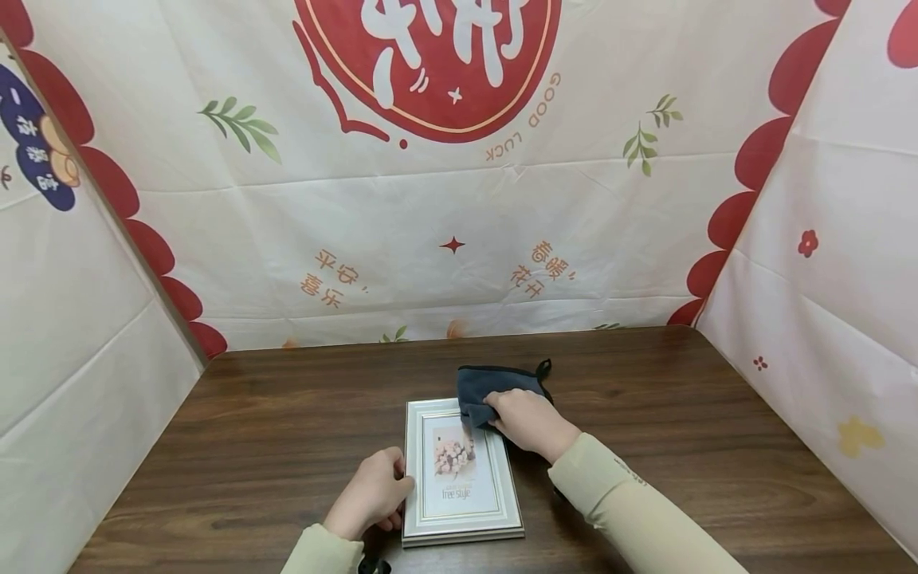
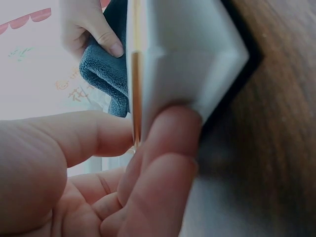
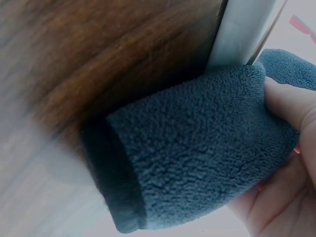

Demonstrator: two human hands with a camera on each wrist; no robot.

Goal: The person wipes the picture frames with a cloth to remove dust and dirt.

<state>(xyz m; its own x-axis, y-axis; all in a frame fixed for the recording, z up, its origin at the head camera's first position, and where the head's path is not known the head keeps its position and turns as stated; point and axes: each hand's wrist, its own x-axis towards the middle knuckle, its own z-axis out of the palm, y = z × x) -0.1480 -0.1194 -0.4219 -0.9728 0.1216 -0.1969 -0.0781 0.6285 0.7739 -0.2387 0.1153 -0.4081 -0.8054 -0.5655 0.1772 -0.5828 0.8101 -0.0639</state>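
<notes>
A white picture frame (image 1: 460, 522) lies face up on the brown table, with pink flowers and the words "free style" showing under its front. My left hand (image 1: 373, 488) grips its left edge, the thumb on the front face and the fingers against the side, as the left wrist view shows up close. In my right hand (image 1: 532, 421) is a dark blue-grey plush cloth (image 3: 192, 143) with black edging, pinched between thumb and fingers. The folded cloth (image 1: 495, 383) lies over the frame's top right corner, hiding it, and a black loop sticks out at its far end.
The wooden table (image 1: 287, 422) has a far edge that meets a white printed curtain (image 1: 402, 207) with red and green patterns. More white fabric (image 1: 825, 303) hangs at the right side, and also at the left.
</notes>
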